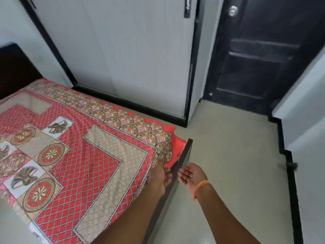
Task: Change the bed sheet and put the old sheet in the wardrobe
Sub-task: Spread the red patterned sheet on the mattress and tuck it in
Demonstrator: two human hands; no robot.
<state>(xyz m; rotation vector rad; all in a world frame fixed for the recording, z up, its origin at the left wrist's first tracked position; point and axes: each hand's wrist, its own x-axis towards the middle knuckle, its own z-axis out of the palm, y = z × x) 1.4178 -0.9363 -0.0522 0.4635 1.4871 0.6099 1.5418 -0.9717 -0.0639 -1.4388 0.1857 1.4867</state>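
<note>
Writing or labels cannot be made out anywhere — the only markings are the printed pattern of the bed sheet [84,152]: red lattice panels, beige bands, round flower medallions, elephant squares and a scalloped border with an orange edge. This sheet lies spread over the bed, its far corner bunched and hanging by the dark footboard [177,166]. The headboard [15,67] shows dark at the upper left.

Behind the bed stands the wardrobe [123,50], its pale sliding doors closed within a black frame, a dark handle [187,7] at the top; what it holds is hidden. To its right is a black panelled door [260,59] with a round metal lock [233,11]. The floor [228,155] is pale and glossy.

The left hand [162,178] reaches down at the foot edge of the mattress, fingers pressed into the gap between sheet and footboard — whether they pinch the cloth cannot be told. The right hand [190,174] hovers just outside the footboard, palm turned inward, fingers straight and relaxed, holding nothing. An orange band [202,185] circles that wrist.
</note>
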